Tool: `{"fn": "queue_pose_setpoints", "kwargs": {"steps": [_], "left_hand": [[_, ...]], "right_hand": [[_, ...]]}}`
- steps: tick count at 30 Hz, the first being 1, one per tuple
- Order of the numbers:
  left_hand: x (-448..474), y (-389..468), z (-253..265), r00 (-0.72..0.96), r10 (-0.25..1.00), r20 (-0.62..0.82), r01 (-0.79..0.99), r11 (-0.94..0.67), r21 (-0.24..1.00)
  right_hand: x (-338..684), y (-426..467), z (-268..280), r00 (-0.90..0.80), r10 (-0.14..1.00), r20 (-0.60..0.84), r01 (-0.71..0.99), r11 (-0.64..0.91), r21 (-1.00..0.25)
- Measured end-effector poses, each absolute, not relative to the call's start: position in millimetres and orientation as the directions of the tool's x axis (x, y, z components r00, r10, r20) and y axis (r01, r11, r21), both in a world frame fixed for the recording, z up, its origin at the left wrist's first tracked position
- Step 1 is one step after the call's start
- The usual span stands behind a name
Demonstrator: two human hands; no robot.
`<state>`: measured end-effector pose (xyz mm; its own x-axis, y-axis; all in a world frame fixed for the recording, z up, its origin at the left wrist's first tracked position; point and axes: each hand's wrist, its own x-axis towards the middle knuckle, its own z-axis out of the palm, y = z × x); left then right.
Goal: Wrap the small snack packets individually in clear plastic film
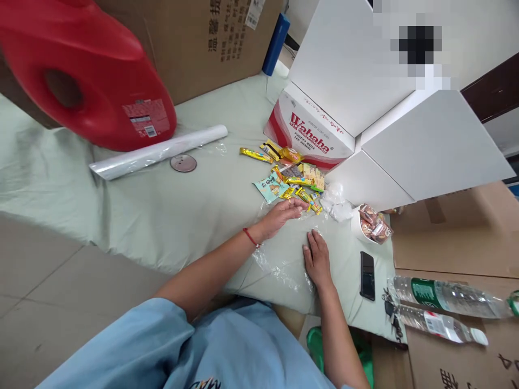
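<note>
My left hand (284, 214) reaches across to the near edge of a heap of wrapped snacks, fingers stretched out and thumb apart. Its fingertips are beside a yellow snack wrapper (308, 201); I cannot tell whether they touch it. A light-blue snack packet (271, 187) lies just beyond that hand. Palm down, my right hand (318, 258) rests with fingers extended on a clear plastic bag (279, 273) spread flat on the pale green cloth (162, 216). More yellow packets, among them a long one (256, 155), lie farther back in the heap.
Behind the snacks stands a Wahaha water carton (310, 132). To the right are crumpled white plastic (337, 202), a white container (360, 227) of packets, a phone (367, 275) and two bottles (458, 297). A plastic roll (162, 151), round disc (183, 163) and red jug (109, 70) are left.
</note>
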<state>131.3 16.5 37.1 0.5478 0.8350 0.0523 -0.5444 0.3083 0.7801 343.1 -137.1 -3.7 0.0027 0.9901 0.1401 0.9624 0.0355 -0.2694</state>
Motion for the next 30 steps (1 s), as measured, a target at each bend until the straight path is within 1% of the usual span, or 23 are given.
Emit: {"fn": "queue_pose_setpoints", "kwargs": {"steps": [2,3,5,7,8,9,10,11,12,13,15,18,20,21,23,25,28,30], "left_hand": [[122,18,42,0.528,0.847,0.056,-0.381,0.178,0.907],[116,19,43,0.522,0.851,0.061,-0.292,0.112,0.95],[97,21,45,0.48,0.874,0.079,-0.11,-0.029,0.993],[75,17,43,0.332,0.937,0.107,0.106,-0.149,0.983],[63,12,42,0.214,0.969,0.126,0.232,-0.175,0.957],[52,5,39,0.091,0.987,0.135,0.348,-0.158,0.924],[43,-4,37,0.007,0.992,0.129,0.432,-0.119,0.894],[35,-14,33,-0.04,0.992,0.119,0.486,-0.085,0.87],[31,-24,30,-0.051,0.993,0.107,0.515,-0.066,0.855],[30,-34,27,-0.037,0.995,0.093,0.519,-0.06,0.853],[35,-49,22,0.002,0.997,0.077,0.461,-0.069,0.885],[52,-57,20,0.12,0.99,0.069,0.251,-0.097,0.963],[59,-55,21,0.194,0.978,0.071,0.109,-0.093,0.99],[60,-52,21,0.205,0.977,0.064,0.057,-0.077,0.995],[56,-50,22,0.174,0.985,0.009,0.004,-0.01,1.0],[47,-50,21,0.127,0.986,-0.108,-0.06,0.117,0.991],[36,-58,22,0.103,0.95,-0.294,-0.178,0.308,0.935],[33,-65,22,0.121,0.925,-0.36,-0.192,0.378,0.906]], "right_hand": [[345,-132,-10,0.045,0.987,0.152,0.964,-0.003,-0.267],[347,-129,-13,0.062,0.985,0.163,0.964,-0.017,-0.267],[349,-126,-15,0.094,0.979,0.182,0.962,-0.042,-0.27],[348,-123,-17,0.12,0.974,0.192,0.957,-0.062,-0.283],[347,-123,-18,0.132,0.971,0.197,0.954,-0.071,-0.291],[346,-122,-18,0.143,0.969,0.202,0.951,-0.078,-0.299],[345,-122,-19,0.152,0.966,0.208,0.949,-0.084,-0.304],[343,-122,-19,0.16,0.963,0.217,0.947,-0.088,-0.308],[342,-122,-19,0.165,0.96,0.225,0.947,-0.091,-0.309],[340,-123,-19,0.169,0.958,0.232,0.947,-0.093,-0.309],[339,-123,-17,0.173,0.956,0.238,0.947,-0.096,-0.306],[337,-123,-15,0.172,0.955,0.24,0.948,-0.094,-0.306],[337,-123,-15,0.168,0.954,0.247,0.948,-0.087,-0.307],[337,-124,-15,0.165,0.954,0.251,0.948,-0.083,-0.306],[337,-124,-15,0.157,0.955,0.254,0.951,-0.076,-0.301],[337,-125,-15,0.151,0.956,0.252,0.953,-0.073,-0.295],[337,-125,-15,0.152,0.954,0.257,0.953,-0.072,-0.296],[337,-124,-15,0.157,0.953,0.26,0.951,-0.075,-0.301]]}}
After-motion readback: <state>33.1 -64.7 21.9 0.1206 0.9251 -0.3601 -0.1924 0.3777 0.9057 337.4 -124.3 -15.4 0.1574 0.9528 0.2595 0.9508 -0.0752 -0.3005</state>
